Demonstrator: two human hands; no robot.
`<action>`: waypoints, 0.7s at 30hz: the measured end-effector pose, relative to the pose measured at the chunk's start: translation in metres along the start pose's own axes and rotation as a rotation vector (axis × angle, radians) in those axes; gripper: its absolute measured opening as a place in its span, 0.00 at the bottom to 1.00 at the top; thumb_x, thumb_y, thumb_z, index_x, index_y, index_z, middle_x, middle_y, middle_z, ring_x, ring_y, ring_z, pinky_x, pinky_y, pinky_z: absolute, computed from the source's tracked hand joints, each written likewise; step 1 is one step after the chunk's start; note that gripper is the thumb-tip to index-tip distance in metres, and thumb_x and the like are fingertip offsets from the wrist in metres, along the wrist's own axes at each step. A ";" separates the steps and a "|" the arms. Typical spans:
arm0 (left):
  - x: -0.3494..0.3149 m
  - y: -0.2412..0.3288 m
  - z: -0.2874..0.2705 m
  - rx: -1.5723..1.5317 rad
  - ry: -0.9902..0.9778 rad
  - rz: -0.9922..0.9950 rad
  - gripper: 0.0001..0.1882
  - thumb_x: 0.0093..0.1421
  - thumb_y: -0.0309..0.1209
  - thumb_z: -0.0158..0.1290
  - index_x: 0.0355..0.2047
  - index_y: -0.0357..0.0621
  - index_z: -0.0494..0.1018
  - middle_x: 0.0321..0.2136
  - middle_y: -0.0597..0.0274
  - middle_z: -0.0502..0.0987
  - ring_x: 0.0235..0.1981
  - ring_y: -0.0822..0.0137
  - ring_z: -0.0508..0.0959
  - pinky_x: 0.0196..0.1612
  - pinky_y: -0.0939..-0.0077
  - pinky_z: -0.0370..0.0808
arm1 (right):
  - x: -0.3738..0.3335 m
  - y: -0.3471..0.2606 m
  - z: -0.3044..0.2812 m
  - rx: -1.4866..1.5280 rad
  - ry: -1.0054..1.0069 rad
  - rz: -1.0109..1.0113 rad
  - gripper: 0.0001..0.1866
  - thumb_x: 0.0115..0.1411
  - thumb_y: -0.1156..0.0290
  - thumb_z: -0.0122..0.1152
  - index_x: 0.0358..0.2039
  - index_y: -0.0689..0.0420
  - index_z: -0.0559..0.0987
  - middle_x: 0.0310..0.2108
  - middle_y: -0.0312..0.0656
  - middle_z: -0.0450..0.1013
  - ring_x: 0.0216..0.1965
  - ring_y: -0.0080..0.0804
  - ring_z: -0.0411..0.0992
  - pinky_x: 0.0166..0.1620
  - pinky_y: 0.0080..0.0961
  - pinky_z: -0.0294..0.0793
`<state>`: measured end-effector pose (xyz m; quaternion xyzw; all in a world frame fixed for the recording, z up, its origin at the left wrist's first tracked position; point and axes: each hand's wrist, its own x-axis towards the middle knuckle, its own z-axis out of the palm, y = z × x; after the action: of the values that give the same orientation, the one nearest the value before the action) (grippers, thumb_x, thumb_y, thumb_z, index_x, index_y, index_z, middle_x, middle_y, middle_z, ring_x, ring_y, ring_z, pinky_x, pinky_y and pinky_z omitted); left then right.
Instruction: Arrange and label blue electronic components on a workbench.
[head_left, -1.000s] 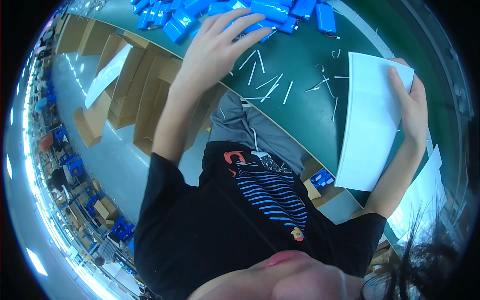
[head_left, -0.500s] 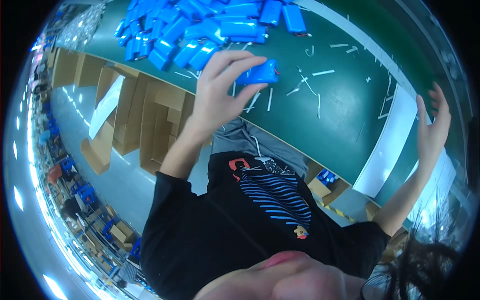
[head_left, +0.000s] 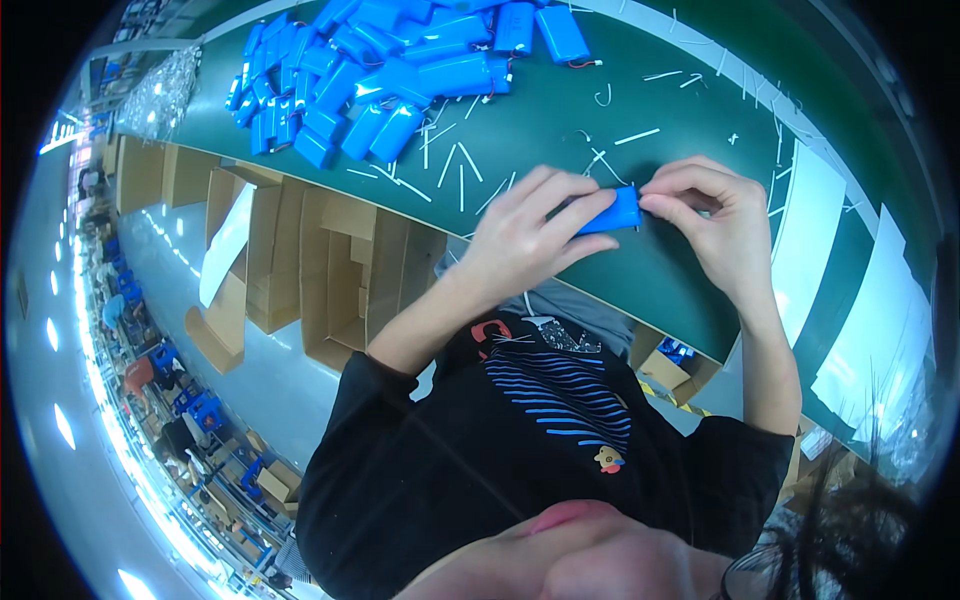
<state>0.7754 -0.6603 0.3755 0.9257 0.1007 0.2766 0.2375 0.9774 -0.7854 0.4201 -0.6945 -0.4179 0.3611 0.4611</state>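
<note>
A blue shrink-wrapped battery pack [head_left: 618, 210] is gripped between the thumb and fingers of my left hand [head_left: 540, 225], above the green table. My right hand [head_left: 715, 215] pinches at the pack's right end; its fingertips hide whatever is between them, and a small dark bit shows just below. A large heap of similar blue battery packs [head_left: 380, 70] lies at the far left of the table, some with thin wires and small white connectors showing.
Thin white strips [head_left: 460, 165] are scattered over the green tabletop [head_left: 670, 290]. White sheets [head_left: 810, 230] lie at the right. Clear plastic wrapping [head_left: 165, 95] sits at the far left. Open cardboard boxes [head_left: 335, 280] stand beyond the table's near-left edge.
My left hand has carried the battery pack rightward and nearer. The right hand has come in from the far right and closed at the pack's end. The view has shifted slightly.
</note>
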 end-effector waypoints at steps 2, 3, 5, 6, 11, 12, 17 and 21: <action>0.022 -0.017 -0.022 0.121 0.040 0.068 0.23 0.49 0.36 0.75 0.46 0.48 0.85 0.44 0.65 0.82 0.41 0.65 0.79 0.45 0.71 0.77 | 0.005 0.007 -0.008 -0.262 0.015 -0.066 0.01 0.60 0.82 0.70 0.31 0.65 0.86 0.38 0.41 0.81 0.34 0.25 0.75 0.43 0.19 0.78; 0.025 -0.043 -0.031 0.219 0.124 0.083 0.23 0.50 0.36 0.75 0.48 0.51 0.85 0.47 0.65 0.82 0.44 0.64 0.79 0.48 0.70 0.77 | 0.006 0.009 -0.018 -0.257 0.017 -0.063 0.01 0.60 0.82 0.70 0.31 0.65 0.86 0.38 0.41 0.81 0.34 0.25 0.75 0.43 0.19 0.78; 0.039 -0.088 -0.057 0.494 0.224 0.088 0.25 0.51 0.34 0.75 0.51 0.51 0.84 0.48 0.64 0.81 0.44 0.62 0.79 0.49 0.70 0.77 | 0.010 0.020 -0.037 -0.342 0.003 -0.143 0.04 0.62 0.83 0.67 0.37 0.63 0.86 0.38 0.41 0.81 0.36 0.26 0.77 0.44 0.20 0.78; 0.040 -0.097 -0.062 0.499 0.220 0.091 0.25 0.51 0.34 0.75 0.51 0.51 0.84 0.48 0.64 0.81 0.44 0.62 0.79 0.49 0.70 0.77 | 0.012 0.024 -0.040 -0.336 0.005 -0.146 0.04 0.62 0.83 0.67 0.37 0.63 0.86 0.38 0.41 0.81 0.36 0.26 0.77 0.44 0.20 0.78; 0.038 -0.112 -0.064 0.566 0.076 -0.007 0.26 0.52 0.29 0.74 0.53 0.51 0.83 0.48 0.62 0.79 0.44 0.60 0.79 0.49 0.71 0.78 | 0.016 0.038 -0.042 0.149 0.126 -0.144 0.13 0.64 0.85 0.62 0.48 0.60 0.83 0.39 0.41 0.82 0.39 0.28 0.79 0.47 0.21 0.78; 0.038 -0.102 -0.061 0.510 0.095 -0.035 0.26 0.52 0.29 0.73 0.53 0.51 0.83 0.48 0.62 0.79 0.43 0.60 0.79 0.48 0.70 0.78 | 0.017 0.043 -0.039 0.126 0.150 -0.172 0.14 0.65 0.84 0.62 0.50 0.59 0.82 0.38 0.40 0.83 0.38 0.27 0.79 0.45 0.20 0.78; 0.034 -0.023 -0.032 0.059 0.028 -0.246 0.25 0.52 0.25 0.69 0.52 0.51 0.82 0.46 0.60 0.75 0.40 0.60 0.77 0.43 0.70 0.76 | 0.013 0.055 -0.042 -0.010 0.154 -0.176 0.17 0.68 0.82 0.60 0.56 0.56 0.80 0.38 0.39 0.84 0.36 0.26 0.78 0.43 0.19 0.78; 0.033 0.007 0.006 0.012 -0.146 -0.323 0.26 0.53 0.26 0.68 0.54 0.48 0.80 0.48 0.57 0.73 0.39 0.60 0.77 0.41 0.70 0.77 | 0.014 0.047 -0.048 -0.080 -0.072 -0.043 0.17 0.69 0.83 0.57 0.56 0.60 0.78 0.43 0.43 0.83 0.43 0.29 0.80 0.55 0.23 0.79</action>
<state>0.8064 -0.6581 0.3893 0.9165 0.2324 0.1663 0.2798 1.0373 -0.7994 0.3894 -0.6896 -0.4634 0.3590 0.4253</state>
